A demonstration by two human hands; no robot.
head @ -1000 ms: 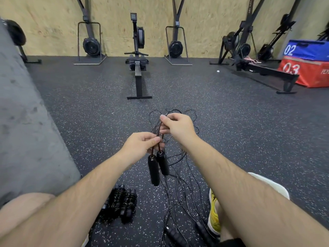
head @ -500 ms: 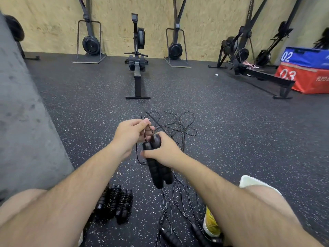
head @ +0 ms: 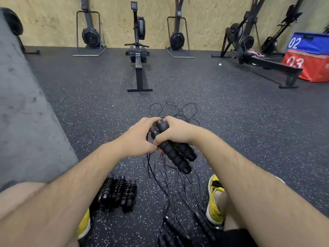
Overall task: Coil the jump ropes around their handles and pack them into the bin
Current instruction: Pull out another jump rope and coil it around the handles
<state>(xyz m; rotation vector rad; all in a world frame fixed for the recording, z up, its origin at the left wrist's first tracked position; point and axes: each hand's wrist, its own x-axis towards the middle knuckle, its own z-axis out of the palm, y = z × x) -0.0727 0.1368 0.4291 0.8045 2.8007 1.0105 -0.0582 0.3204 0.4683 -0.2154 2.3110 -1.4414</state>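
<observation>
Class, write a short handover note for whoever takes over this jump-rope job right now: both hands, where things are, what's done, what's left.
The right hand grips the paired handles; the left hand pinches the cord at their tops.
Its slack trails on the floor.
Done: coiled ropes lie by the left leg.
Left: coil this rope and the uncoiled ropes by the right shoe, then pack; no bin in view.

Black ribbed handles (head: 175, 156), black rope (head: 160, 164), black floor (head: 240, 118) speckled white, yellow shoes (head: 214, 204), red box (head: 313, 70), blue box (head: 311, 45) (white numerals).
</observation>
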